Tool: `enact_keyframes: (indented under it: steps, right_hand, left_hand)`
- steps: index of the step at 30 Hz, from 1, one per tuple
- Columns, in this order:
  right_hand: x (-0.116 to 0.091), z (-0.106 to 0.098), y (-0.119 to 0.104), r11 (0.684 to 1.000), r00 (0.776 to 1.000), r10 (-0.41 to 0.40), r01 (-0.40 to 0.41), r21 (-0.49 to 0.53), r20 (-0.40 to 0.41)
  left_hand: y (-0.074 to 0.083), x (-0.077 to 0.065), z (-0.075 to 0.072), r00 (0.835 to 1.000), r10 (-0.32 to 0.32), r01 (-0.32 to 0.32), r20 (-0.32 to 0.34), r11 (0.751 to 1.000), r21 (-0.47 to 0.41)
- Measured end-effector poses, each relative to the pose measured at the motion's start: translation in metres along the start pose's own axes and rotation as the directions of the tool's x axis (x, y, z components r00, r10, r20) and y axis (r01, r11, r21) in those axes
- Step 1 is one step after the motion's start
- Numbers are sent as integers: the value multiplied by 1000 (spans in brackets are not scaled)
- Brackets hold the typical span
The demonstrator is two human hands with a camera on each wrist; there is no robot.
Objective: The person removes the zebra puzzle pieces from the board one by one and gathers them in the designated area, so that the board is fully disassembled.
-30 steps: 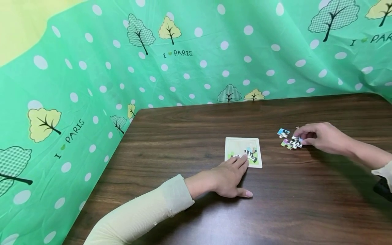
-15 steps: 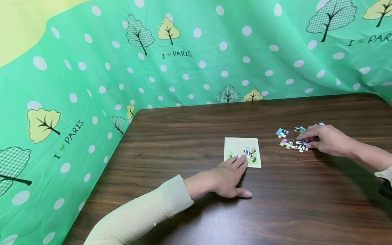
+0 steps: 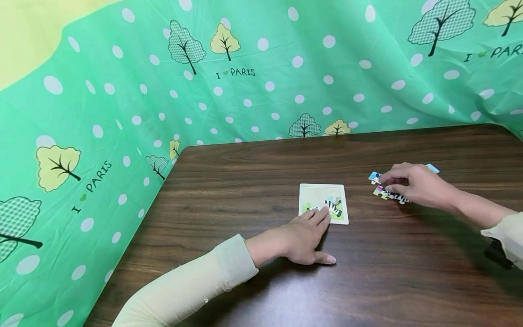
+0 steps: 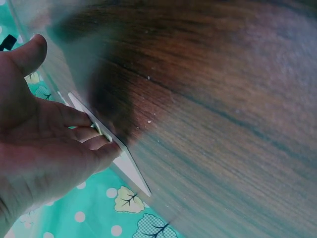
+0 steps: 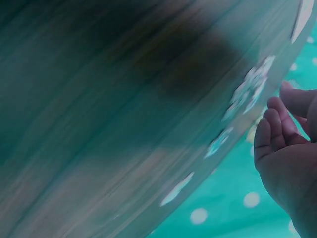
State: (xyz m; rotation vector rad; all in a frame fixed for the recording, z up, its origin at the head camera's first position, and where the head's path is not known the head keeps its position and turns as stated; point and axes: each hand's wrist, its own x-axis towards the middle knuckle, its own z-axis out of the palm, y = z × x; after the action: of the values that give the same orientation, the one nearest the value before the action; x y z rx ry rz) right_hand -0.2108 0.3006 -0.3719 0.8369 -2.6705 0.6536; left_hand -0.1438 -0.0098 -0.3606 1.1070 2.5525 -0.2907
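My left hand [image 3: 304, 238] lies flat with its fingers extended over the near edge of a square puzzle board [image 3: 318, 190]. A partly filled zebra picture shows past its fingertips. In the left wrist view, the fingers [image 4: 106, 148] rest on the board's rim [image 4: 131, 171]. My right hand [image 3: 422, 185] hovers over loose jigsaw pieces, thumb and index finger apart with nothing visible between them. Its fingertips are right by a blue jigsaw piece [image 3: 373, 175]. Below them lie a green-and-purple piece [image 3: 379, 193] and a zebra-striped piece [image 3: 399, 198], partly covered by the hand.
A light blue jigsaw piece [image 3: 432, 168] lies behind the right hand. The dark wood table [image 3: 245, 168] ends at a green dotted curtain [image 3: 253, 104] along the back and left side.
My right hand first shifts right, then comes back left toward the blue piece, off the striped piece, which now lies a little further right. My left hand stays on the board.
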Motion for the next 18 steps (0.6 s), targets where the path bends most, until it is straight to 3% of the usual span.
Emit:
enact_keyframes:
  steps: [10, 18]
  right_hand:
    - [31, 23, -40, 995, 993, -33, 22, 97, 116]
    - [50, 39, -62, 979, 968, -77, 27, 203, 239]
  left_hand:
    - [0, 0, 1, 1000, -2, 2, -6, 1000, -3]
    - [0, 1, 0, 1000, 3, -3, 6, 1000, -9]
